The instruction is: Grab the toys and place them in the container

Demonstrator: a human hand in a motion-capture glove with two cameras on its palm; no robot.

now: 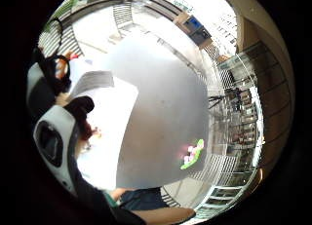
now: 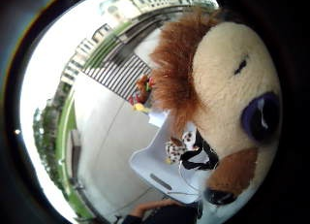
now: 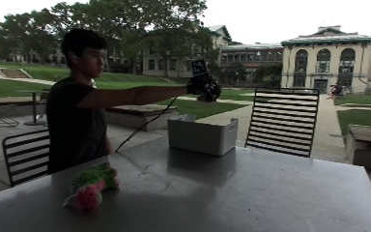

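Grey and smooth, the counter point(image 3: 249, 188) is seen in the outside view with a white container point(image 3: 202, 134) set on it toward the far side. The gloved right hand point(image 3: 204, 88) is held out at arm's length above the container, at about twelve o'clock from its near rim, and apart from it. Something dark is bunched in the grip there, though its shape cannot be read in that view.

In the thumb-side palm view a plush lion point(image 2: 227, 95) is pressed close against the palm: a cream muzzle, a brown mane, a dark purple nose. The grip is taken to be curled round this toy, though the fingers themselves are not clearly seen. Beyond the lion, the container point(image 2: 155, 168) is seen from above, with a small spotted toy point(image 2: 175, 147) lying inside it.

On the near part of the counter, at about eight o'clock from the container and well apart from it, a green and pink plush toy point(image 3: 91, 185) is lying on its side. The same toy point(image 1: 193, 154) is seen on the counter in the little-finger-side palm view.

A black slatted chair point(image 3: 283, 122) is placed at the far edge of the counter, just beside the container at three o'clock.
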